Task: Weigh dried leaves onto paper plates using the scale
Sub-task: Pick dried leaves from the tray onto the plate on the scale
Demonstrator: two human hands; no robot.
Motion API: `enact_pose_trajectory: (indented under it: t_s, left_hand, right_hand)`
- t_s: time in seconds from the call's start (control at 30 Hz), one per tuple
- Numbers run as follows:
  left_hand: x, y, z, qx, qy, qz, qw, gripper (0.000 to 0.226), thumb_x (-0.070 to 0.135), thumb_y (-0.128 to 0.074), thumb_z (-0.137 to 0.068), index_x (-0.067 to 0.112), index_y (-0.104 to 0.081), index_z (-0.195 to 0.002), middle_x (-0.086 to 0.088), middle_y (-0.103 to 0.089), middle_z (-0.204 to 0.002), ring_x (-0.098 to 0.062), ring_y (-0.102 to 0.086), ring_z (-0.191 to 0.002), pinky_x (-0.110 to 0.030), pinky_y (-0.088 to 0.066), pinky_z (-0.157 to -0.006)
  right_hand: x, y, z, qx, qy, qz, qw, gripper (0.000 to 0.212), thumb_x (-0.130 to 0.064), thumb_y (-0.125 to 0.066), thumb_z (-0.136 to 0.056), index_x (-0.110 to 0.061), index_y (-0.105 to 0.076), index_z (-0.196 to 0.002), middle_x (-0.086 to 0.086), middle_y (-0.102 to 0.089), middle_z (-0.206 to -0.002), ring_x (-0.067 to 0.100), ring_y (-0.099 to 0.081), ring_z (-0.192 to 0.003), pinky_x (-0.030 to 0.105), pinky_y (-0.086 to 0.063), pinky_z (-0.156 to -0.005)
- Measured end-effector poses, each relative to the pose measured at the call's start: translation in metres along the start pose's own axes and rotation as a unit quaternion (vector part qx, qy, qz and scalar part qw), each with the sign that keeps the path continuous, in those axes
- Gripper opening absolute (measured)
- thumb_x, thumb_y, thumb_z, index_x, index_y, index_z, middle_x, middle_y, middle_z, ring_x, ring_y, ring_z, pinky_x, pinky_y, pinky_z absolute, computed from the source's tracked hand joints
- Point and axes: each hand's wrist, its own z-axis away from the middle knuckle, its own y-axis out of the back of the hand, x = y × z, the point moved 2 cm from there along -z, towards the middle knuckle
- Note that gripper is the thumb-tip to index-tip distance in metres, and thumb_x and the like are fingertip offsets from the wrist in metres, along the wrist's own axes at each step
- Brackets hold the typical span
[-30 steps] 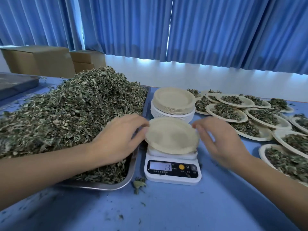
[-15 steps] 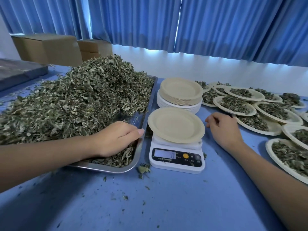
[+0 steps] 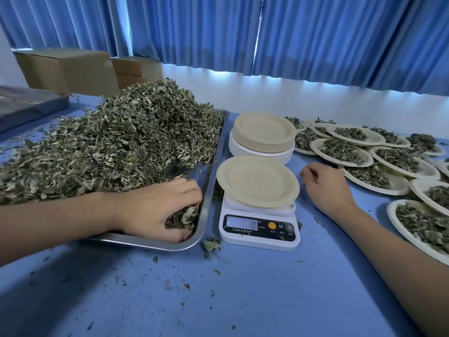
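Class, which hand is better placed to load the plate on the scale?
Left: the left hand grips dried leaves in the tray beside the scale; the right hand rests empty on the table.

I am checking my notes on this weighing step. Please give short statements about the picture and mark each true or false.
1. The paper plate on the scale is empty. True.
2. The left hand grips dried leaves in the metal tray. True.
3. The right hand holds the plate on the scale. False: it rests on the table, apart from that plate.
4. The stack of unused plates stands in front of the scale. False: it stands behind the scale.
5. Filled plates lie to the right of the scale. True.
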Motion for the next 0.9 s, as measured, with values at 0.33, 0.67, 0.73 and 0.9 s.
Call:
enact_pose_trajectory:
  t_s: [0.33, 0.67, 0.73, 0.9]
  left_hand:
    - [-0.012, -0.003, -0.012, 0.049, 0.042, -0.064, 0.996, 0.025, 0.043, -0.028, -0.098, 0.027, -0.039, -0.083, 0.010, -0.048, -0.068, -0.009, -0.047, -0.054, -0.024, -0.038, -0.053]
    - [-0.057, 0.024, -0.056, 0.207, 0.233, 0.167, 0.935, 0.040, 0.043, -0.043, -0.103, 0.016, -0.055, -0.076, 0.005, -0.066, -0.065, -0.004, -0.039, -0.035, -0.016, -0.028, -0.035]
    - [-0.065, 0.037, -0.061, 0.267, 0.255, 0.196, 0.908, 0.038, 0.042, -0.042, -0.104, 0.021, -0.052, -0.074, 0.008, -0.060, -0.054, -0.004, -0.034, -0.034, -0.018, -0.028, -0.034]
    - [-0.071, 0.042, -0.077, 0.240, 0.280, 0.122, 0.921, 0.047, 0.039, -0.044, -0.105, 0.014, -0.038, -0.066, -0.001, -0.040, -0.055, -0.018, -0.036, -0.050, -0.034, -0.030, -0.053]
  right_hand:
    - [-0.010, -0.011, -0.017, -0.013, -0.029, 0.065, 0.997, 0.034, -0.017, -0.045, -0.100, -0.010, -0.044, -0.066, 0.009, -0.049, -0.059, 0.027, -0.044, -0.054, 0.032, -0.032, -0.049]
    - [0.003, -0.008, -0.018, -0.010, -0.050, -0.027, 0.998, 0.032, -0.018, -0.047, -0.098, -0.004, -0.052, -0.070, 0.015, -0.059, -0.063, 0.039, -0.056, -0.065, 0.043, -0.048, -0.057]
    - [0.007, -0.005, -0.017, -0.010, -0.063, -0.049, 0.997, 0.029, -0.017, -0.048, -0.099, 0.001, -0.062, -0.082, 0.020, -0.066, -0.071, 0.042, -0.061, -0.073, 0.047, -0.055, -0.069]
    - [0.009, -0.005, -0.016, -0.009, -0.071, -0.074, 0.995, 0.025, -0.020, -0.051, -0.101, -0.008, -0.069, -0.088, 0.014, -0.069, -0.071, 0.037, -0.066, -0.074, 0.046, -0.057, -0.073]
